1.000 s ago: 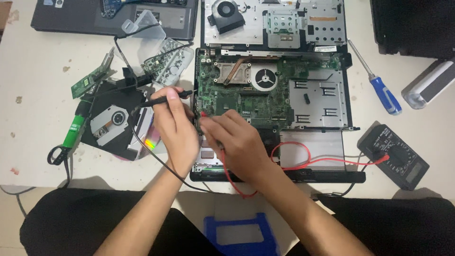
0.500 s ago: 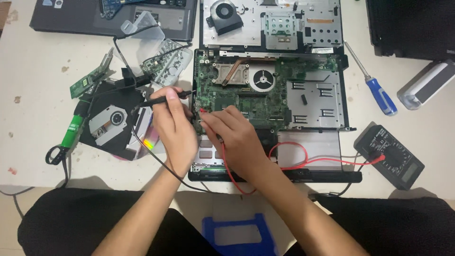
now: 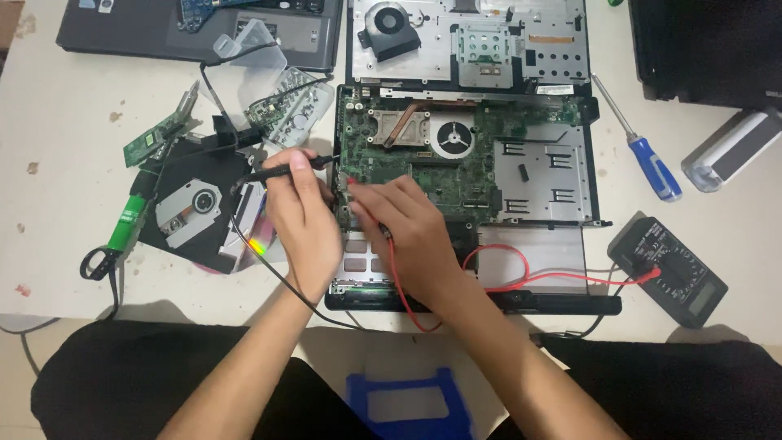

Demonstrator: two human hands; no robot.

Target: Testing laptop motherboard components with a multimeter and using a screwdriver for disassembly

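Here, a black test probe [image 3: 281,169] is pinched in the left hand [image 3: 305,216], its tip laid toward the left edge of the green motherboard [image 3: 456,163]. A red test probe [image 3: 358,186] is gripped in the right hand [image 3: 411,232], with its tip set on the same edge of the board, just beside the black one. Both hands are closed around their probes and rest over the lower left part of the opened laptop base [image 3: 538,269], which lies in the middle of the white worktop [image 3: 49,187].

A red lead [image 3: 521,277] is looped across the bare grey panel of the base and is run to a black multimeter [image 3: 668,269] at the right. A black lead [image 3: 269,273] is trailed from the left hand toward the near edge of the worktop.

On the board, a copper heat sink [image 3: 399,126] and a round fan [image 3: 452,137] are seen side by side. Left of the base, an optical drive [image 3: 191,208] with its cover off is lying near a small green circuit strip [image 3: 159,138] and a clear plastic box [image 3: 252,49]. Right of the base, a blue-handled screwdriver [image 3: 648,159] is laid well apart from the hands. Beyond the board, a grey laptop cover [image 3: 489,41] with a black fan is placed.
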